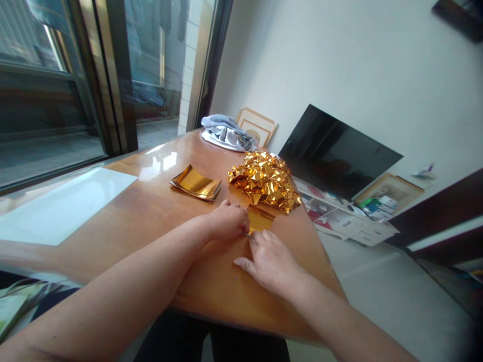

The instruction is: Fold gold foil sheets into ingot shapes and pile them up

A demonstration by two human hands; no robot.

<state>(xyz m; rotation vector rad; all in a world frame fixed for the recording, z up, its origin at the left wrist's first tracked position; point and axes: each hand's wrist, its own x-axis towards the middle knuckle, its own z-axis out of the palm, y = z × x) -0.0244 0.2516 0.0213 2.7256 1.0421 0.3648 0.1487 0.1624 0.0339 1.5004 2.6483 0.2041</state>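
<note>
A gold foil paper sheet [260, 221] lies on the wooden table, partly hidden by my hands. My left hand [230, 220] is closed at the sheet's left edge, its fingers curled down on it. At the near edge rest the fingers of my right hand [270, 259], with the thumb stretched out to the left, away from the paper. The fingertips of both hands come close together there. Just beyond lies a heap of folded gold foil pieces [266, 181]. To the left of it sits a stack of flat gold foil papers [196, 182], slightly curled.
The wooden table [151, 216] carries a white sheet [71, 206] at left and a bundle of light cloth [226, 131] at the far end. A television [337, 153] and a white cabinet [347, 221] stand beyond the right edge. Glass doors [56, 110] are on the left.
</note>
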